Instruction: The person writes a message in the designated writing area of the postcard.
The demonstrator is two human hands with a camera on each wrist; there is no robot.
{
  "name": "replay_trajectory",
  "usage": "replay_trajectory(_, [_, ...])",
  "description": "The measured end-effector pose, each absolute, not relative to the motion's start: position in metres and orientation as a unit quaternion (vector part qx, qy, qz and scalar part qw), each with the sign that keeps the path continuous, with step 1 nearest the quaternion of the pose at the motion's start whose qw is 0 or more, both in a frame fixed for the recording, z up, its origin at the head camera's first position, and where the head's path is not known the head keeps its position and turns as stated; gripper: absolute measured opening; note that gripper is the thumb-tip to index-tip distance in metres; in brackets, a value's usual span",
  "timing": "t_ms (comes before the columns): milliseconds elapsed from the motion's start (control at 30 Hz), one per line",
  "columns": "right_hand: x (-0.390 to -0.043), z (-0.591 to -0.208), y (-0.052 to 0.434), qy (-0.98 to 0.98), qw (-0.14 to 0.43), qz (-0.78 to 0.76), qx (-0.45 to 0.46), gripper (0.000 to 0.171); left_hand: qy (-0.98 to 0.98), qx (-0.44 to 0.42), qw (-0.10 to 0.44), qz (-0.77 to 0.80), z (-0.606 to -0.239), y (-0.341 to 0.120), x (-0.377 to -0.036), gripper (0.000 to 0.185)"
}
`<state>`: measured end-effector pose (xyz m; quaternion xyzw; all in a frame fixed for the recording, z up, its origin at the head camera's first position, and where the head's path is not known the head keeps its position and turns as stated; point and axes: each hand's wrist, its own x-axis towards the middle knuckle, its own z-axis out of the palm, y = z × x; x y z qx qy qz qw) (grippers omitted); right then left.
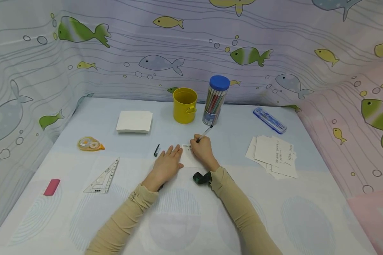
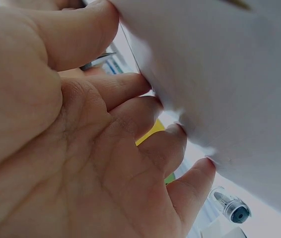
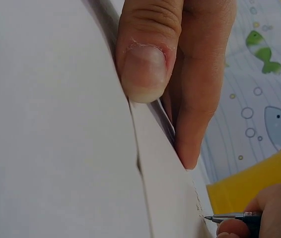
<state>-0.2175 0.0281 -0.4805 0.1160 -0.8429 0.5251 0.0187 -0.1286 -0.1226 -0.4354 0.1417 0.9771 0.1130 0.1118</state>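
Observation:
In the head view, a small white card (image 1: 191, 161) with a few lines of handwriting lies on the table. My left hand (image 1: 167, 163) rests flat over its left side, fingers spread; the left wrist view shows the fingertips (image 2: 200, 171) against the surface. With my right hand (image 1: 203, 148) I grip a pen (image 1: 206, 131) above the card. In the right wrist view, the tip of that pen (image 3: 222, 216) meets the card beside the writing. A pen cap (image 1: 156, 150) lies just left of my left fingers.
Behind stand a yellow bucket (image 1: 184, 109) and a blue-lidded jar (image 1: 215, 101) of pencils. Blank cards (image 1: 134, 121) are stacked left of them. Written cards (image 1: 274, 156) and a blue case (image 1: 270, 120) lie right; correction tape (image 1: 90, 144), a set square (image 1: 103, 179) and a red eraser (image 1: 52, 187) left.

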Motion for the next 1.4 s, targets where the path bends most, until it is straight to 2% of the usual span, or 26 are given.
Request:
replay_trajectory(433, [-0.2184,-0.4845,0.0278,-0.83,0.03,0.548,0.102,0.04,0.977,0.143,0.112,0.111,-0.4382,-0.1223,-0.13,0.063])
replay_trajectory(700, [-0.2184,-0.484,0.0279,-0.836,0.046,0.538,0.1,0.037,0.974,0.136,0.132,0.122,-0.4392,-0.1225,-0.1311,0.064])
replay_trajectory(1400, [-0.2177,-0.4785,0.0271,-0.844,0.027,0.526,0.101,0.04,0.974,0.138,0.13,0.125,-0.4362,-0.123,-0.1314,0.064])
